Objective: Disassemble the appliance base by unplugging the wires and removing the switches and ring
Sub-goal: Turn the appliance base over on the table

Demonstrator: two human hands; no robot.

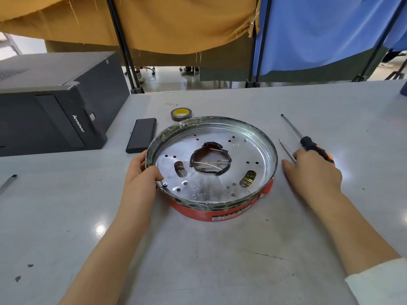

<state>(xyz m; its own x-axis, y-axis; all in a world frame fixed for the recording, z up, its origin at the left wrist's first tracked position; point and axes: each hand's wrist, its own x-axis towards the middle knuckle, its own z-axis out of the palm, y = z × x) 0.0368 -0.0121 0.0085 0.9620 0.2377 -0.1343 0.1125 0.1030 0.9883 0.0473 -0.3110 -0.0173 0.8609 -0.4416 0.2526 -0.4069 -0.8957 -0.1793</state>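
With the left hand [141, 172] gripping the rim of the appliance base [211, 164], thumb curled inside: mid-worktop, red wall toward the near edge.
Right hand [312, 170] flat, fingers spread, resting beside the base and touching a slim metal tool [287, 150]; orange-handled screwdriver [308, 142] just beyond. Wires [209, 165] visible through the centre hole. Tape roll [181, 114] and black slab [142, 135] toward the far edge; computer case [50, 102] at the far left corner. Bare grey worktop [198, 260] along the near edge; orange and blue curtains behind.
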